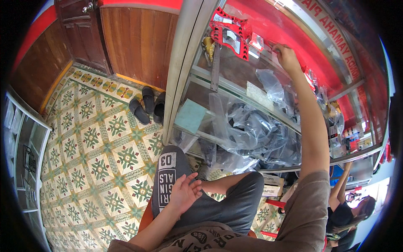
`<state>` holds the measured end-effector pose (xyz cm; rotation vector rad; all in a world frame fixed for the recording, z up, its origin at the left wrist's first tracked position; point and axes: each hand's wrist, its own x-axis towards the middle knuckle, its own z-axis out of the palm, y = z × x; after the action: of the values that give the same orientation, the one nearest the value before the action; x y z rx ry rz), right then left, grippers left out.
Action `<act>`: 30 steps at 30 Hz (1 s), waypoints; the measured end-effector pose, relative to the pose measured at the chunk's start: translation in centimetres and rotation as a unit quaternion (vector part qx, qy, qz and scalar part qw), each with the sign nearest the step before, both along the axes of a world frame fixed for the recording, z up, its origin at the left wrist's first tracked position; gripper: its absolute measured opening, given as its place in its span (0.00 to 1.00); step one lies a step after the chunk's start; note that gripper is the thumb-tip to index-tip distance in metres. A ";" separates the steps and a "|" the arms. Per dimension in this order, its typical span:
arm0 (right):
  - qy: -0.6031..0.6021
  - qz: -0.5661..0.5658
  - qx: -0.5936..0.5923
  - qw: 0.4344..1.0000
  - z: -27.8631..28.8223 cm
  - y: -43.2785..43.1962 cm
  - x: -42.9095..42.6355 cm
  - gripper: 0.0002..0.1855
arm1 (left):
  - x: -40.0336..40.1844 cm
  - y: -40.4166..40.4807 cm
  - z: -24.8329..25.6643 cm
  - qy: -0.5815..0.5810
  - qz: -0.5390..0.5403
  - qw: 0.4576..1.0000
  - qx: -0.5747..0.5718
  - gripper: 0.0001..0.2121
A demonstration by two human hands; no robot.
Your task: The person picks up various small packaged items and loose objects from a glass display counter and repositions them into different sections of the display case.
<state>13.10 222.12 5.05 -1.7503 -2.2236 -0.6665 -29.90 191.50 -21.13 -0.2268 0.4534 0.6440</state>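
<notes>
My right hand (286, 56) reaches onto the upper shelf of a glass display cabinet, its fingertips at a small red item (271, 43); whether they grip it is unclear. Left of it lie red-bordered plastic packets (231, 39), a small card packet (257, 41), a metal ruler (215, 67) and a gold-coloured cone-shaped item (208, 45). My left hand (186, 192) rests palm up over my lap, fingers loosely apart, with nothing in it. Below the upper shelf, clear plastic bags (255, 126) hold dark parts, beside a pale blue-green sheet (190, 116).
The cabinet's metal post (185, 56) stands in front of my knee. Dark slippers (139, 111) lie on the patterned tile floor (94, 151). Another glass cabinet (30, 151) is at the far left. Another person (349, 211) is at the lower right, with raised arms. A box (271, 186) stands beneath the cabinet.
</notes>
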 end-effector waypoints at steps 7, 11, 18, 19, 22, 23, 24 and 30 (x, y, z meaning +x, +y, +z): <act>0.376 0.049 0.138 0.915 0.2 -16.7 -6.9 0.12 | -0.2 -0.6 0.0 0.072 -0.006 0.994 0.088 0.18; 0.675 0.048 0.046 0.735 -6.7 -32.7 -11.0 0.08 | 1.0 -1.4 0.4 0.165 -0.019 0.951 0.262 0.20; 0.900 0.086 -0.280 0.322 -19.6 -42.3 -21.5 0.18 | 5.1 -4.2 5.7 0.213 0.078 0.794 0.564 0.27; 0.905 0.090 -0.305 0.281 -19.9 -42.5 -22.3 0.20 | 5.6 -4.7 5.8 0.217 0.062 0.808 0.545 0.27; 0.929 0.160 -0.307 0.130 -23.0 -42.8 -22.0 0.20 | 7.1 -4.9 5.9 0.224 0.086 0.824 0.513 0.26; 0.932 0.177 -0.299 0.104 -23.5 -42.8 -21.8 0.20 | 7.5 -4.8 6.3 0.204 0.091 0.833 0.507 0.24; 0.928 0.191 -0.293 0.128 -23.7 -42.8 -21.1 0.19 | 7.9 -4.7 6.7 0.185 0.095 0.841 0.499 0.22; 0.920 0.227 -0.241 0.211 -24.9 -43.4 -19.6 0.18 | 9.9 -5.1 7.5 0.220 0.042 0.768 0.600 0.19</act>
<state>-6.51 178.75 -19.81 -0.4376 -0.5564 1.6296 -19.97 186.44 -13.63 1.1658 0.3957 0.9660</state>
